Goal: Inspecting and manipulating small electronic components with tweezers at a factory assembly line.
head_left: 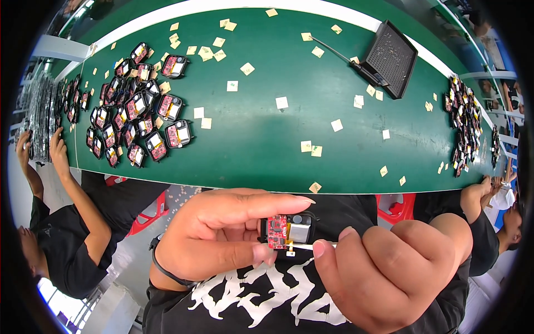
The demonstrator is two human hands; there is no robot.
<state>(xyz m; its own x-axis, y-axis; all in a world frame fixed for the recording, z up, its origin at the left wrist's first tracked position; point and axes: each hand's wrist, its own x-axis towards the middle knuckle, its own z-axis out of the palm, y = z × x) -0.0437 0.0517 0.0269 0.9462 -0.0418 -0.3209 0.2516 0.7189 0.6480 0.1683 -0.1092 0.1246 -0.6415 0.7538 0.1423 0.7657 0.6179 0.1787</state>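
Observation:
My left hand [214, 234] grips a small open black device housing [313, 222] between thumb and fingers, held in front of my chest just off the table's near edge. Inside it are a red circuit board [276, 231] and a silver battery-like block [300, 232]. A yellow flex strip with a small white end [290, 253] sticks out at the lower side. My right hand [395, 267] pinches a thin pale stick-like tool [311, 245], its tip at the flex strip by the board. Whether the tip touches the strip, I cannot tell.
Many similar open housings [136, 106] lie on the green table [256, 150] at left, with another pile [466, 125] at far right. Small paper slips [282, 103] are scattered about. A black tray [392, 61] and a long-shafted tool [336, 51] lie at back right. Co-workers sit on both sides.

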